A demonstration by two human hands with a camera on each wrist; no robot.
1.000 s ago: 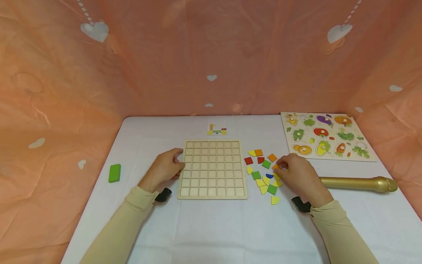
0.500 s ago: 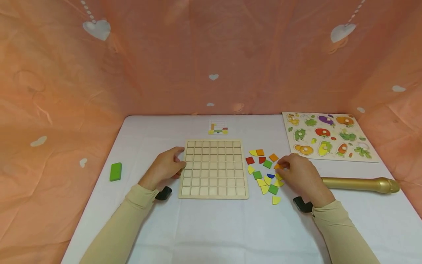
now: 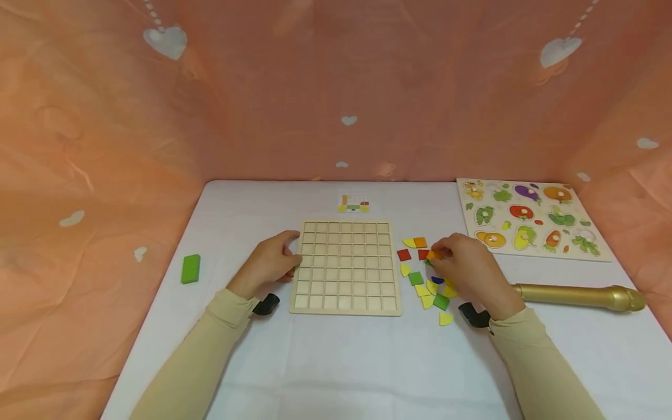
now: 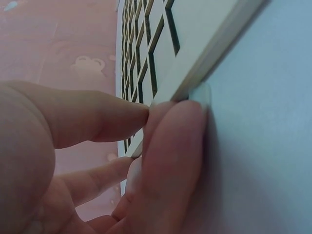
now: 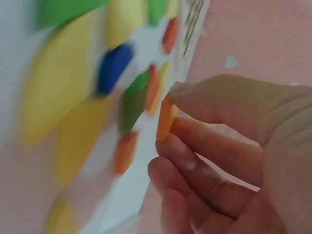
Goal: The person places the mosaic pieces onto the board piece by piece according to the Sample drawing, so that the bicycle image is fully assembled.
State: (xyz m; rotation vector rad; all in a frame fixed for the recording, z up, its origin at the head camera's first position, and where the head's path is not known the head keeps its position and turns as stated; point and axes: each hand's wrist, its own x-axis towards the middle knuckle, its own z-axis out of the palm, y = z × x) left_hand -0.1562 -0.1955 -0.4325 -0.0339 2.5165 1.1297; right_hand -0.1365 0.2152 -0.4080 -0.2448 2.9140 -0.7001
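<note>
At the left edge of a wooden grid board, my left hand rests its thumb and fingertips along the frame. The left wrist view shows the fingertips close against the side of that board. My right hand pinches an orange square tile between thumb and fingers, lifted off the cloth. Below that hand lie loose flat tiles, among them a blue piece, a green square, a red square and a yellow quarter-round. Some tiles are partly hidden by the right hand.
Behind the board lies a small pattern card. A vegetable puzzle board occupies the back right, with a gold rod in front of it. Far left sits a green block. An orange curtain hangs behind the table.
My right hand has lifted the orange tile and moved slightly left and away from me, over the other tiles. The left hand stays at the board's edge. The head view has shifted slightly.
</note>
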